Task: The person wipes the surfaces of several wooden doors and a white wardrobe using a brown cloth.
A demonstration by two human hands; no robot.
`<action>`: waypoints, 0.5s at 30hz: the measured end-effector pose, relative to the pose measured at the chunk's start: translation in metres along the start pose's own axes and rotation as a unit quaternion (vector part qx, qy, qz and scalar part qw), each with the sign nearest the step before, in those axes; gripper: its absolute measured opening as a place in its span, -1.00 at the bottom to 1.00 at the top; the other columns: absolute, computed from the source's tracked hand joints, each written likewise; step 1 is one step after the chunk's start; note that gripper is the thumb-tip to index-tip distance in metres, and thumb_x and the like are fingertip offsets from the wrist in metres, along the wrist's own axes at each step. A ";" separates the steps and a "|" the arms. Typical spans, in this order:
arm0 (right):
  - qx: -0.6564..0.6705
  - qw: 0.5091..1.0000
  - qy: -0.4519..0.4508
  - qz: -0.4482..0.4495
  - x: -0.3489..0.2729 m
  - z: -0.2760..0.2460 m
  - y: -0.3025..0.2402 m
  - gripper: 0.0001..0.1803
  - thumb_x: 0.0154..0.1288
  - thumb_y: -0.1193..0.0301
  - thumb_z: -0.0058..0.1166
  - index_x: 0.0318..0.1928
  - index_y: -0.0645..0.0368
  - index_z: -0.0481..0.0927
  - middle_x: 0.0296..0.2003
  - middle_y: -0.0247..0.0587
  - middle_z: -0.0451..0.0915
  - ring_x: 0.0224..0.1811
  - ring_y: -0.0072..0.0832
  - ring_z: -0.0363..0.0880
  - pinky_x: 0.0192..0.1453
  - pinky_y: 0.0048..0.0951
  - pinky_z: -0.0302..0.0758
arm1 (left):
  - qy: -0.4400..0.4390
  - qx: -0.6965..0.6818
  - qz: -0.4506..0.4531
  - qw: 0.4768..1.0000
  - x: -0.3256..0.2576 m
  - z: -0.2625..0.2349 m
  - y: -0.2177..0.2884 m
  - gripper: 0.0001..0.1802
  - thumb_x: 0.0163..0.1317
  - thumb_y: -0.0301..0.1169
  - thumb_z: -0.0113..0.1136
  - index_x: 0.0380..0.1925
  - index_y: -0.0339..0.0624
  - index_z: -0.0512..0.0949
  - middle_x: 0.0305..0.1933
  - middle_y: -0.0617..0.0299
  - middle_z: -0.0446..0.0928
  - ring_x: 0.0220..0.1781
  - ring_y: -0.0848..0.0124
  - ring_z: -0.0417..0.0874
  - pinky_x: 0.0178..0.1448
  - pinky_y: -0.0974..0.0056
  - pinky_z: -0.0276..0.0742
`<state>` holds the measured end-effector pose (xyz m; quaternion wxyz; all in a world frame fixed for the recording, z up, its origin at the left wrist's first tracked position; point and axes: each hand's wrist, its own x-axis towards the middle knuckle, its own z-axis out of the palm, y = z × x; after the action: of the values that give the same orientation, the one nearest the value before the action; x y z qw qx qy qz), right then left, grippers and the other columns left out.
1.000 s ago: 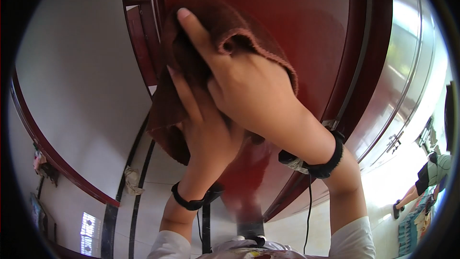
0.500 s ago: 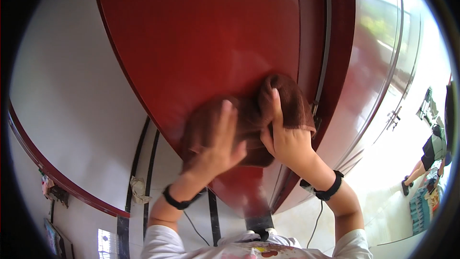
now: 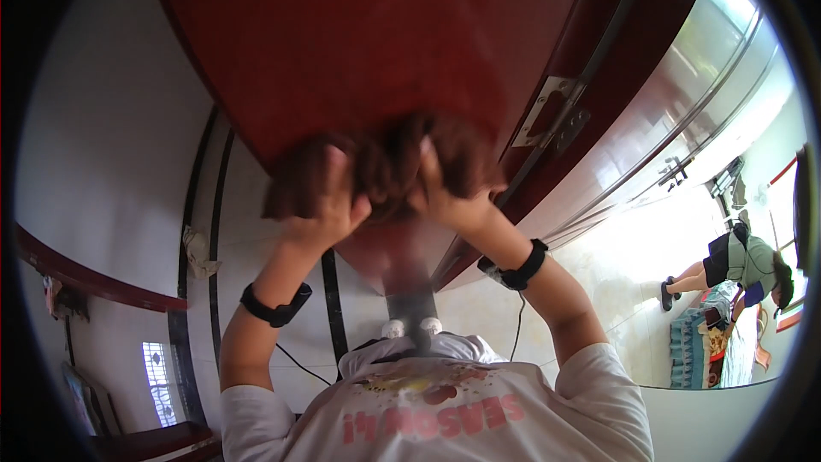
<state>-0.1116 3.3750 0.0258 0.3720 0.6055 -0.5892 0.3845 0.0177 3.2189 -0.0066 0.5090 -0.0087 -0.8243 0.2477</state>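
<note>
A brown towel (image 3: 374, 169) lies bunched against the lower part of a glossy red door (image 3: 368, 43). My left hand (image 3: 323, 218) grips the towel's left side, one finger pointing up over the cloth and the thumb out to the right. On its right side my right hand (image 3: 449, 201) holds the bunched cloth, with a finger showing on top. Folds of cloth hide the other fingertips of both hands, and motion blurs the towel a little. Each wrist carries a black band.
A metal hinge (image 3: 552, 115) sits at the door's right edge. White wall (image 3: 94, 137) stands to the left. Black strips and a crumpled pale bag (image 3: 199, 254) are on the floor. Thin cables run beside my feet. Far right, another person (image 3: 748, 261) bends by a blue-edged covered table (image 3: 687, 346).
Both hands and the towel have shifted to the left and appear higher in view. The towel is more bunched, and my left hand has closed onto it. The hinge now shows fully.
</note>
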 end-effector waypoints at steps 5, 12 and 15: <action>0.315 0.883 -0.273 0.214 -0.027 0.005 -0.022 -0.57 -0.02 0.52 -0.05 -0.03 0.08 0.39 -0.32 -0.11 0.48 -0.32 -0.12 0.47 -0.20 -0.33 0.42 | -0.113 -0.153 0.059 0.980 -0.051 -0.005 0.016 -0.60 0.05 -0.29 0.00 -0.11 -0.27 0.43 0.19 0.08 0.20 0.04 0.25 0.40 0.04 0.16 0.38; 0.066 0.990 0.037 0.120 -0.034 -0.043 -0.023 -0.33 -0.09 0.62 -0.03 0.14 0.35 0.16 -0.13 0.09 0.42 -0.16 -0.07 0.44 -0.05 -0.23 0.35 | -0.069 -0.134 0.081 0.985 0.030 -0.035 0.001 -0.57 0.02 -0.35 0.03 -0.05 -0.20 0.40 0.21 0.16 0.19 0.11 0.28 0.33 0.08 0.24 0.36; 0.098 0.974 0.081 0.186 -0.036 -0.045 -0.013 -0.33 -0.04 0.58 -0.02 0.16 0.35 0.11 -0.08 0.13 0.37 -0.08 -0.01 0.38 0.03 -0.22 0.29 | 0.024 -0.141 -0.057 0.988 0.034 -0.020 0.002 -0.53 0.00 -0.37 0.01 0.00 -0.18 0.39 0.22 0.15 0.17 0.11 0.21 0.33 0.13 0.19 0.31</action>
<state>-0.1006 3.4314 0.0130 0.2793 0.4854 -0.6194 0.5503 0.0181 3.2378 0.0286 0.5356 -0.0394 -0.8376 0.0998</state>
